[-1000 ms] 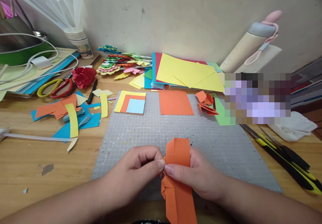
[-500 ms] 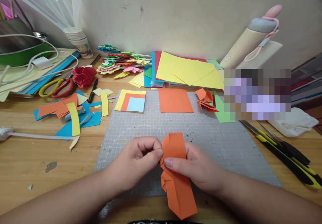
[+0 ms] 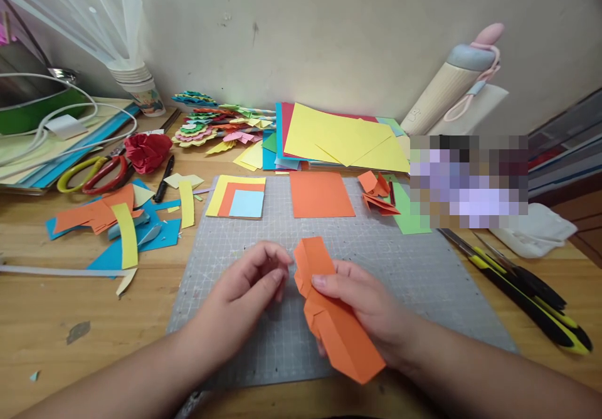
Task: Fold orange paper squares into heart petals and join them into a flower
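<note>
A folded strip of orange paper [image 3: 345, 325], with small creased folds along its left edge, tilts above the grey cutting mat [image 3: 226, 344]. My right hand [image 3: 367, 300] grips it from the right, thumb pressed on top and fingers partly hidden beneath. Just left of the paper is my left hand [image 3: 251, 281], its fingers curled loosely and apart from the paper, with nothing visible in them. Beyond the hands, a flat orange square [image 3: 322, 194] lies on the mat. Left of it is a stack of yellow, orange and light blue squares [image 3: 248, 204]; right of it, folded orange pieces [image 3: 379, 193].
Paper scraps [image 3: 122, 231], scissors [image 3: 106, 169] and a black pen [image 3: 164, 179] lie at left. Paper sheets [image 3: 343, 133] and paper flowers [image 3: 211, 124] are along the wall. A box cutter [image 3: 522, 297] lies at right. A bottle [image 3: 446, 83] leans at the back right.
My left hand has let go of the orange paper's left edge and moved slightly left. The paper has turned in my right hand, its lower end swinging right. The view has shifted a little.
</note>
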Demonstrator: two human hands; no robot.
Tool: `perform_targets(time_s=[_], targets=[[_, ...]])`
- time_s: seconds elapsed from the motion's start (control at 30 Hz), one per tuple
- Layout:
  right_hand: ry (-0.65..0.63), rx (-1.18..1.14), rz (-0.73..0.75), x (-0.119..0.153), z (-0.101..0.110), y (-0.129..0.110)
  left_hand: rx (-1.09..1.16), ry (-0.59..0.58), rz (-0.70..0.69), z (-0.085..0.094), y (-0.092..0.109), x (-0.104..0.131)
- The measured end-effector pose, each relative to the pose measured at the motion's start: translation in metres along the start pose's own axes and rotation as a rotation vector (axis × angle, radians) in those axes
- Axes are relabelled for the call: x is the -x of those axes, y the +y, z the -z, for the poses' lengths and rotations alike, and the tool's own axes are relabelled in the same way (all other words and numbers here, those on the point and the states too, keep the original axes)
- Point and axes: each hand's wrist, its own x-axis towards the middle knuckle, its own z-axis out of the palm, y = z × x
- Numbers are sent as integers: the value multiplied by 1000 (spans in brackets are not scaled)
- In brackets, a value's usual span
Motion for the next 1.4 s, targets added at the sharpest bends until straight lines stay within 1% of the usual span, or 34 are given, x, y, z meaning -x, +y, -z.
perform_targets(time_s=[0.07,0.1,0.17,0.23,0.3,0.33,0.37,0.47,0.53,0.63,0.7,0.77,0.8,0.87,0.97,1.03,1.1,1.17,1.23,1.3,1.33,1.4], targets=[[-76,-66,-114,-2,3,0,-152,71,-160,4,1,1],[-124,-92,-167,-3,5,2,-256,89,-247,6,2,2],[-212,-131,-258,-4,9,5,-451,70,-371,10,7,3],[-297,-142,-340,-5,12,9,-545,10,-410,12,13,4],[-330,-147,-398,-5,14,12,-508,-36,-390,12,16,6],[-318,-152,-402,-5,15,13,-451,-32,-359,11,16,7],[-284,-158,-387,-5,14,13,-375,-3,-307,11,16,8],[-131,-120,-291,-5,12,10,-109,110,-74,8,15,9],[-13,-71,-202,-5,9,4,21,145,60,7,15,8],[136,-46,-57,-6,6,-3,99,158,152,7,15,4],[220,-26,52,-6,5,-5,112,158,170,7,14,2],[294,50,184,-5,6,-5,112,146,177,7,13,1],[314,105,246,-4,6,-5,107,132,177,7,13,1],[317,230,312,-2,7,-5,87,97,168,7,13,1],[305,379,305,2,7,-5,34,71,159,7,12,0],[333,464,310,3,6,-5,6,94,131,6,12,1],[361,570,346,4,4,-3,-16,106,90,5,12,2],[363,689,388,2,0,-1,-44,63,71,4,13,3],[309,776,388,0,-6,-2,-43,6,103,2,14,3],[280,853,348,4,-12,-8,-3,11,157,2,16,3],[291,892,325,10,-13,-12,24,40,182,3,16,3],[408,968,324,34,-11,-20,69,106,217,5,16,2]])
